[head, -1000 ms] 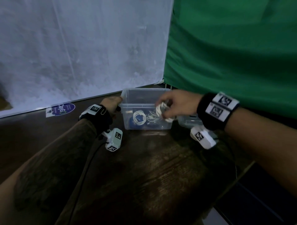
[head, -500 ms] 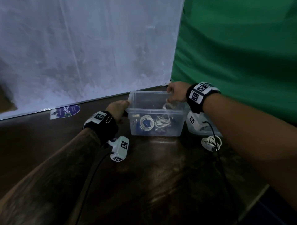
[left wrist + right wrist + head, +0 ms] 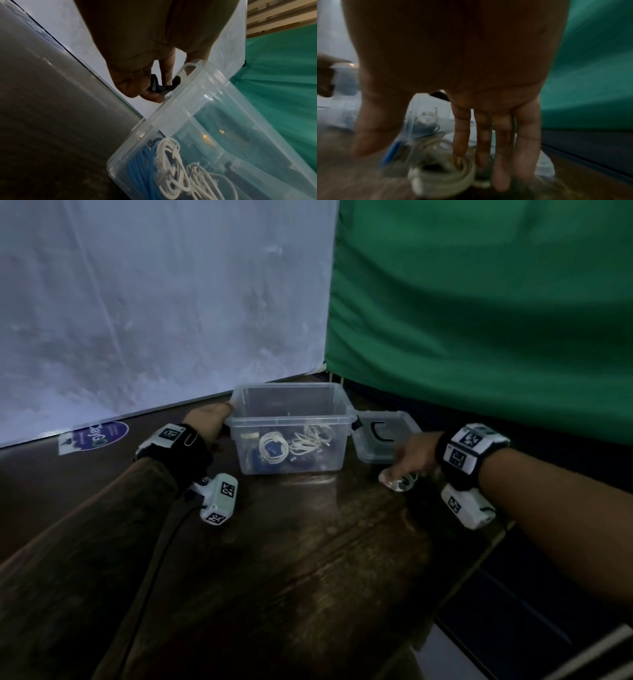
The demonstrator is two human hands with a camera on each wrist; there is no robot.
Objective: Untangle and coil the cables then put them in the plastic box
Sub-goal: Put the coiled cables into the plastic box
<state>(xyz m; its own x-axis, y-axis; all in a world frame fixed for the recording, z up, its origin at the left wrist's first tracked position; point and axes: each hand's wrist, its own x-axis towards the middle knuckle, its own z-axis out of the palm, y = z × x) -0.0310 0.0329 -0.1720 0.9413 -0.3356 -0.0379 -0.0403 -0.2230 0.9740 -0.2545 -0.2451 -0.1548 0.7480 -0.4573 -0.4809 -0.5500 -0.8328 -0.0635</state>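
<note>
A clear plastic box (image 3: 337, 436) stands on the dark wooden table and holds white coiled cables (image 3: 274, 445) and a blue cable (image 3: 142, 169). My left hand (image 3: 219, 421) grips the box's left rim, and in the left wrist view its fingers (image 3: 150, 94) curl round a black latch (image 3: 171, 85) there. One more coiled white cable (image 3: 399, 483) lies on the table to the right of the box. My right hand (image 3: 407, 465) is just above it. In the blurred right wrist view the fingers (image 3: 460, 135) are straight, with their tips at the coil (image 3: 443, 175).
The box's clear lid (image 3: 404, 426), with a black clip on it, lies behind the right hand. A purple sticker (image 3: 99, 434) lies at the back left by the white wall panel. Green cloth (image 3: 479, 320) hangs at the right. The table's edge (image 3: 479, 559) runs close to the right forearm.
My right hand left a white coil in the box, then moved right and down to the coil on the table. The left hand has stayed on the box's rim.
</note>
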